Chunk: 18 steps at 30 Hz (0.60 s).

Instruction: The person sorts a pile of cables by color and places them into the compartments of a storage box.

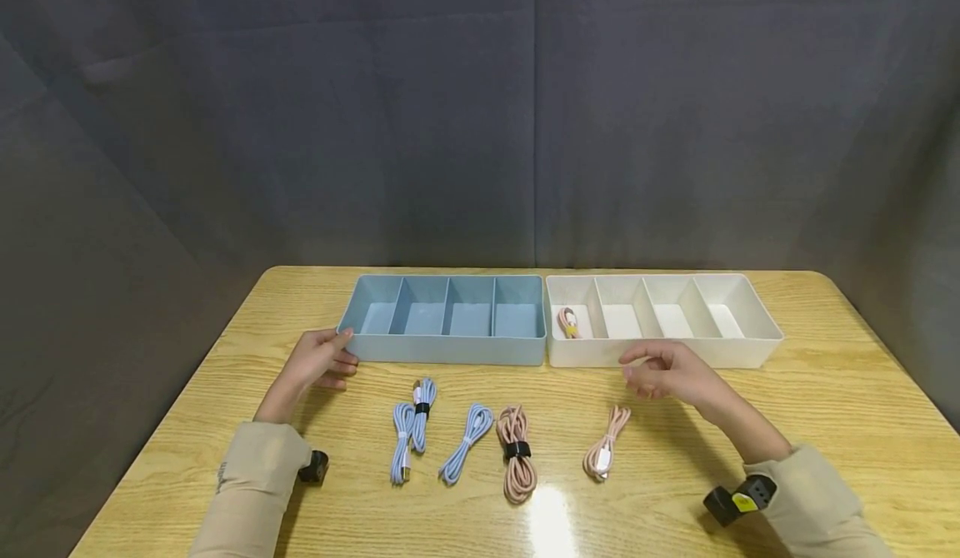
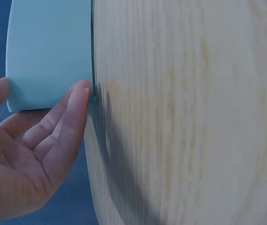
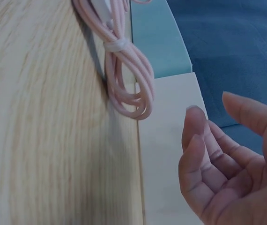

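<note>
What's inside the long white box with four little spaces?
One coiled pink cable with a yellow patch, in the leftmost space of the long white rectangular box. The other spaces show nothing, but the front wall covers their nearest floor.

Wears a creased beige left sleeve point(image 1: 251, 495) and a matching right sleeve point(image 1: 825, 508). Bears dark lettering point(image 1: 221, 476), too small to read, on the left sleeve's outer edge. Has a compact black device point(image 1: 313, 467) beside the left cuff point(image 1: 273, 443), and a black unit point(image 1: 723, 505) with a bright yellow patch point(image 1: 746, 502) beside the right cuff point(image 1: 787, 479).
</note>
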Each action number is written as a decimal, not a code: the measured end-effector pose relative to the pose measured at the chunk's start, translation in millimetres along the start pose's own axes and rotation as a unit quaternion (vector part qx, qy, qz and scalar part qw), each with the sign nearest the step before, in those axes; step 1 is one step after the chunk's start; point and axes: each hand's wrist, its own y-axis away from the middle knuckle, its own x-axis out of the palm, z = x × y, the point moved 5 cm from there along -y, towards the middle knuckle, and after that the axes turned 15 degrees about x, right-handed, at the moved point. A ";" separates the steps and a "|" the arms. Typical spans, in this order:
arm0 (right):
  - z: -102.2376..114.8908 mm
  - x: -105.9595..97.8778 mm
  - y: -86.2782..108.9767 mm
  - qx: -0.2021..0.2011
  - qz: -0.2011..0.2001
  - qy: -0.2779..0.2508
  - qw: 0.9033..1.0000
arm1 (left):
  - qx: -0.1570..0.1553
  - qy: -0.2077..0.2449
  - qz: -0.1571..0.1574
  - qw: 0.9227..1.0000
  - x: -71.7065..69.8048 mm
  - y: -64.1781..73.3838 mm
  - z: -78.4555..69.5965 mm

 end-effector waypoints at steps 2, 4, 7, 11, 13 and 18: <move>-1.3 0.4 0.3 -0.012 0.012 0.000 1.000 | 0.001 0.000 0.001 1.000 0.5 0.3 0.2; -3.1 1.0 0.4 -0.021 0.026 -0.002 0.999 | 0.001 0.001 0.002 1.000 0.7 0.6 0.1; -6.6 1.5 0.1 -0.026 0.042 -0.001 0.999 | 0.001 0.003 0.000 1.000 0.2 0.9 -0.4; -10.2 2.4 0.2 -0.024 0.062 0.003 0.998 | 0.000 0.003 0.000 1.000 -0.3 1.0 -0.4; -11.7 3.0 0.4 -0.022 0.072 0.005 0.997 | 0.001 0.003 0.001 1.000 0.1 1.0 0.0; -15.7 5.3 0.4 -0.031 0.096 0.014 0.995 | 0.002 0.003 0.000 1.000 0.3 1.3 0.6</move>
